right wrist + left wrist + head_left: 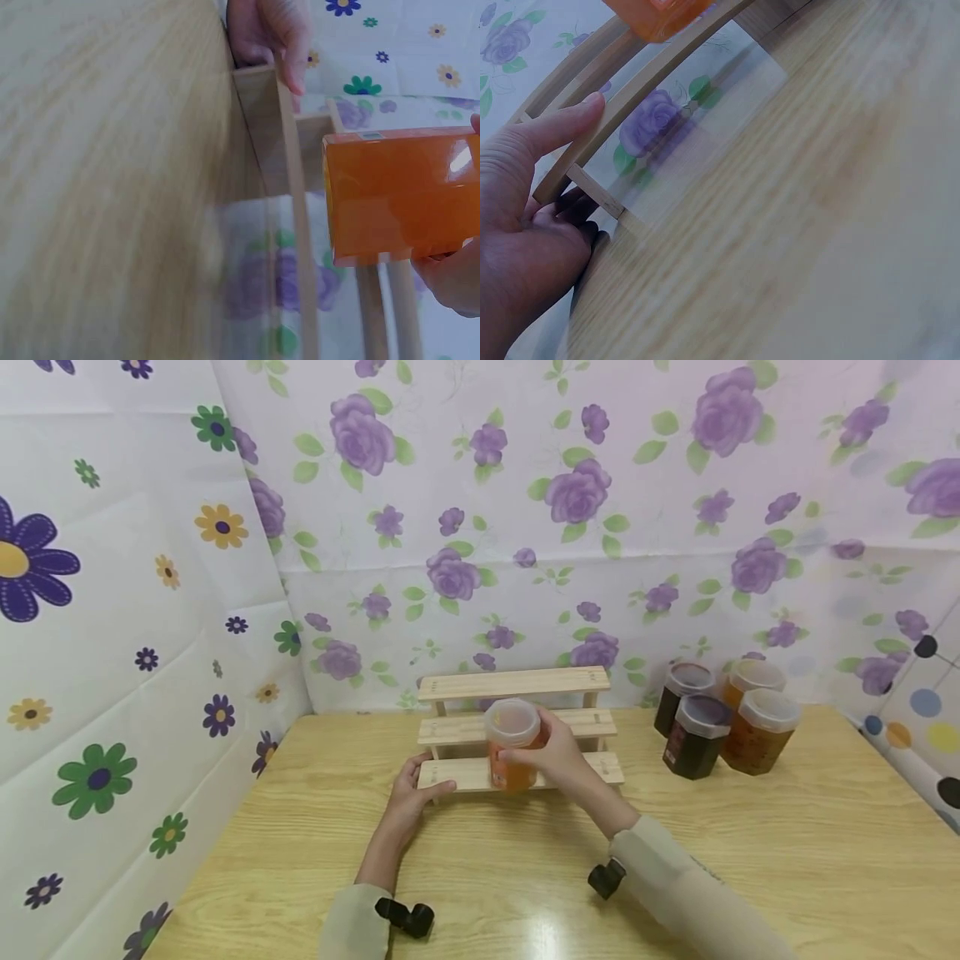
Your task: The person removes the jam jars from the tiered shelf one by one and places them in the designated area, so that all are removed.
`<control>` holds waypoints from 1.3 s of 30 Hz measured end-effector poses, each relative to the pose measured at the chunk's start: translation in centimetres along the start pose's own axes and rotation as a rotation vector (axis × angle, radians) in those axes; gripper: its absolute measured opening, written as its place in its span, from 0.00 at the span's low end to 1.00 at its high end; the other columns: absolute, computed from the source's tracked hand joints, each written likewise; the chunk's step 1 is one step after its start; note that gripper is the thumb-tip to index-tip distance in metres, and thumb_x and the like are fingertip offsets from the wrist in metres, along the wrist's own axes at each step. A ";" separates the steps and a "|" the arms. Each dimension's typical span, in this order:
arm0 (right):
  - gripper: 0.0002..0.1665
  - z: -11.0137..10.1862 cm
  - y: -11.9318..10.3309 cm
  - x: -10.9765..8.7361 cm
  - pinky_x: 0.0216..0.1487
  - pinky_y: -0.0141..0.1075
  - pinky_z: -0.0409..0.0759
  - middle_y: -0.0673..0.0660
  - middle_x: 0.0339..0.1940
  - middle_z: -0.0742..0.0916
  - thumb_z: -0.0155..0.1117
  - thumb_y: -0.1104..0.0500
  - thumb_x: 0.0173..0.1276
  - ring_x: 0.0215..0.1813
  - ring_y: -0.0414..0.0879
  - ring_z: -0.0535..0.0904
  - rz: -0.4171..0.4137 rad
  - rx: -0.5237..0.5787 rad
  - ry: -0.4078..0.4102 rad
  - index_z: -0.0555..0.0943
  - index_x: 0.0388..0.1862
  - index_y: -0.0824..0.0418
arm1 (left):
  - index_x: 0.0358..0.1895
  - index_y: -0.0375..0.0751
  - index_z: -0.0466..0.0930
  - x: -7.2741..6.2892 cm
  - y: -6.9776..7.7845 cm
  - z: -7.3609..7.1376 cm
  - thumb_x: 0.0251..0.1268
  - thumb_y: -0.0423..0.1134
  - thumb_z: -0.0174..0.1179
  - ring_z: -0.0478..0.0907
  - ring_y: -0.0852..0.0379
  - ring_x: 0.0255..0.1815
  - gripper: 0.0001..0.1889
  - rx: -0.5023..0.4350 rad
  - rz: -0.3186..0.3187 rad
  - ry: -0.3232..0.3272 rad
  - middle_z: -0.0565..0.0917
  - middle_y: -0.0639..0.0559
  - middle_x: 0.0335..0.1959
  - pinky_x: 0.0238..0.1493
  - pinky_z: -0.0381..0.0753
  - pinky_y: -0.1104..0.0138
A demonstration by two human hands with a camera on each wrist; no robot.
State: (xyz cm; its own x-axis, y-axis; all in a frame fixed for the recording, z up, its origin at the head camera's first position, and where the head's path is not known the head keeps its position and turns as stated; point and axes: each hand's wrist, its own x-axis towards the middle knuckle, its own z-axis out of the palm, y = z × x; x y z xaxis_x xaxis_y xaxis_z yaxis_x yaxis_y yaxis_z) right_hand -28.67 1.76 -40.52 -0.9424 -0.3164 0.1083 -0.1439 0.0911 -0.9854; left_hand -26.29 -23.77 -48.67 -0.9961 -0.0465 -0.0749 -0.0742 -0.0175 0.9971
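A three-tier wooden rack [517, 682] stands on the table near the back wall. My left hand [407, 795] grips the left end of its lowest plank, with the thumb on top and fingers underneath, as the left wrist view [536, 195] shows. In my right hand [557, 753] is a clear-lidded plastic jar [501, 758] with orange contents, held by its side between thumb and fingers. It is upright in front of the middle tier, over the lowest plank. From the right wrist view, the orange jar [405, 196] appears raised off that plank.
To the right of the rack several lidded jars stand grouped: a dark one [696, 745], another dark one [667, 710] behind it, and amber ones [757, 739]. Flowered cloth [465, 568] hangs behind and at the sides of the wood-grain table [315, 852].
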 end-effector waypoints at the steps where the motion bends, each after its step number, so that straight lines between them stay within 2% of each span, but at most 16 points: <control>1: 0.47 -0.2 -0.2 -0.1 0.68 0.50 0.72 0.60 0.64 0.78 0.77 0.59 0.54 0.65 0.55 0.74 -0.010 -0.007 0.002 0.65 0.71 0.55 | 0.69 0.39 0.60 0.0 0.0 0.0 0.56 0.28 0.67 0.77 0.59 0.53 0.37 0.002 0.001 -0.002 0.72 0.41 0.67 0.49 0.78 0.73; 2: 0.47 -0.5 -0.4 -0.3 0.67 0.50 0.72 0.61 0.64 0.78 0.77 0.59 0.54 0.65 0.56 0.75 -0.022 -0.010 0.005 0.66 0.71 0.55 | 0.69 0.40 0.60 0.0 0.0 0.0 0.57 0.29 0.68 0.75 0.59 0.56 0.37 0.016 0.002 -0.001 0.71 0.42 0.68 0.51 0.77 0.73; 5: 0.46 -1.2 -1.2 -0.7 0.66 0.49 0.74 0.61 0.64 0.78 0.77 0.60 0.54 0.64 0.56 0.75 -0.046 -0.017 0.018 0.67 0.71 0.56 | 0.70 0.39 0.59 -0.1 0.0 -0.1 0.58 0.30 0.67 0.71 0.48 0.65 0.37 0.025 -0.002 -0.015 0.68 0.41 0.71 0.61 0.74 0.64; 8: 0.45 -2.1 -2.0 -1.2 0.66 0.50 0.74 0.62 0.64 0.78 0.77 0.61 0.55 0.65 0.57 0.75 -0.063 -0.018 0.027 0.67 0.71 0.56 | 0.71 0.38 0.57 -0.2 0.0 -0.2 0.59 0.32 0.67 0.54 0.40 0.77 0.38 0.042 0.004 -0.027 0.58 0.40 0.77 0.74 0.62 0.51; 10: 0.46 -2.7 -2.4 -1.5 0.66 0.50 0.74 0.62 0.65 0.78 0.76 0.61 0.55 0.65 0.56 0.75 -0.068 -0.023 0.041 0.66 0.71 0.56 | 0.71 0.36 0.56 -0.2 0.1 -0.2 0.59 0.32 0.67 0.52 0.38 0.78 0.39 0.041 0.009 -0.036 0.56 0.38 0.78 0.75 0.57 0.47; 12: 0.46 -3.4 -2.8 -1.8 0.66 0.50 0.74 0.62 0.64 0.78 0.76 0.62 0.55 0.64 0.56 0.75 -0.075 -0.024 0.059 0.66 0.71 0.57 | 0.71 0.37 0.56 -0.2 0.1 -0.1 0.59 0.33 0.67 0.56 0.41 0.77 0.39 0.048 0.008 -0.030 0.57 0.39 0.77 0.74 0.61 0.50; 15: 0.45 -4.6 -3.3 -2.3 0.66 0.50 0.74 0.62 0.64 0.78 0.75 0.62 0.56 0.63 0.55 0.75 -0.072 -0.028 0.082 0.65 0.72 0.57 | 0.71 0.38 0.57 -0.2 0.1 -0.1 0.58 0.30 0.67 0.73 0.49 0.63 0.38 0.037 0.003 -0.023 0.67 0.40 0.71 0.62 0.75 0.63; 17: 0.45 -5.5 -3.6 -2.6 0.67 0.50 0.73 0.63 0.64 0.77 0.74 0.62 0.57 0.63 0.54 0.75 -0.066 -0.031 0.093 0.64 0.72 0.58 | 0.71 0.39 0.58 -0.2 0.1 -0.1 0.58 0.30 0.67 0.76 0.59 0.56 0.38 0.038 0.002 -0.013 0.70 0.41 0.69 0.55 0.77 0.71; 19: 0.44 -6.4 -3.9 -2.9 0.67 0.49 0.72 0.63 0.64 0.77 0.74 0.60 0.58 0.62 0.52 0.75 -0.049 -0.047 0.114 0.64 0.72 0.59 | 0.71 0.39 0.58 -0.2 0.1 -0.1 0.59 0.31 0.67 0.77 0.64 0.52 0.38 0.039 0.008 -0.013 0.71 0.41 0.68 0.50 0.77 0.75; 22: 0.44 -7.9 -4.4 -3.5 0.65 0.43 0.74 0.62 0.64 0.77 0.74 0.58 0.59 0.61 0.47 0.75 -0.028 -0.081 0.160 0.64 0.72 0.60 | 0.71 0.39 0.58 -0.2 0.2 0.0 0.59 0.31 0.67 0.76 0.64 0.52 0.38 0.042 0.010 -0.018 0.70 0.41 0.69 0.50 0.76 0.75; 27: 0.43 -10.3 -5.0 -4.5 0.57 0.28 0.76 0.51 0.60 0.77 0.73 0.54 0.61 0.57 0.38 0.75 -0.018 -0.099 0.203 0.63 0.72 0.57 | 0.71 0.40 0.57 -0.2 0.2 0.2 0.60 0.31 0.66 0.71 0.50 0.65 0.38 0.048 -0.006 -0.027 0.68 0.42 0.71 0.56 0.75 0.71; 31: 0.44 -12.1 -5.2 -5.4 0.54 0.23 0.76 0.41 0.55 0.76 0.71 0.53 0.63 0.55 0.33 0.74 -0.031 -0.108 0.228 0.61 0.74 0.55 | 0.72 0.40 0.56 -0.2 0.4 0.2 0.61 0.32 0.66 0.65 0.44 0.71 0.38 0.052 -0.004 -0.035 0.65 0.42 0.74 0.62 0.72 0.65; 33: 0.44 -13.0 -5.2 -5.8 0.52 0.21 0.75 0.38 0.53 0.76 0.71 0.53 0.63 0.54 0.31 0.74 -0.037 -0.125 0.252 0.61 0.74 0.55 | 0.72 0.40 0.56 -0.2 0.4 0.2 0.61 0.32 0.66 0.67 0.45 0.69 0.38 0.050 -0.003 -0.035 0.65 0.41 0.73 0.62 0.72 0.64; 36: 0.43 -14.2 -4.9 -6.5 0.51 0.20 0.75 0.36 0.51 0.76 0.70 0.56 0.64 0.53 0.30 0.74 -0.054 -0.127 0.283 0.61 0.74 0.57 | 0.72 0.41 0.56 -0.2 0.4 0.1 0.61 0.32 0.66 0.73 0.55 0.62 0.38 0.054 -0.003 -0.033 0.67 0.42 0.72 0.57 0.74 0.70; 37: 0.42 -14.6 -4.8 -6.7 0.50 0.19 0.75 0.36 0.51 0.76 0.70 0.57 0.64 0.53 0.30 0.74 -0.062 -0.125 0.292 0.62 0.74 0.57 | 0.72 0.41 0.56 -0.2 0.3 0.1 0.60 0.31 0.66 0.74 0.57 0.59 0.38 0.046 -0.005 -0.033 0.68 0.42 0.71 0.55 0.75 0.71; 39: 0.42 -15.5 -4.3 -7.1 0.50 0.17 0.74 0.35 0.51 0.76 0.70 0.58 0.64 0.53 0.29 0.73 -0.067 -0.132 0.311 0.62 0.74 0.57 | 0.72 0.41 0.56 -0.1 0.2 0.0 0.60 0.31 0.66 0.74 0.56 0.60 0.38 0.044 -0.005 -0.034 0.68 0.42 0.71 0.58 0.75 0.69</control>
State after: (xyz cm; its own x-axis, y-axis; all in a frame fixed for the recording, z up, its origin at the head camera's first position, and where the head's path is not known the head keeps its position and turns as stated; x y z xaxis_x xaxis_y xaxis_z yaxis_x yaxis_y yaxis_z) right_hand -26.02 18.32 -35.05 -0.9737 -0.0247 0.2267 -0.2268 0.2080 -0.9515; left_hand -26.16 -23.75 -48.43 -0.9967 -0.0127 -0.0803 -0.0806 0.0265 0.9964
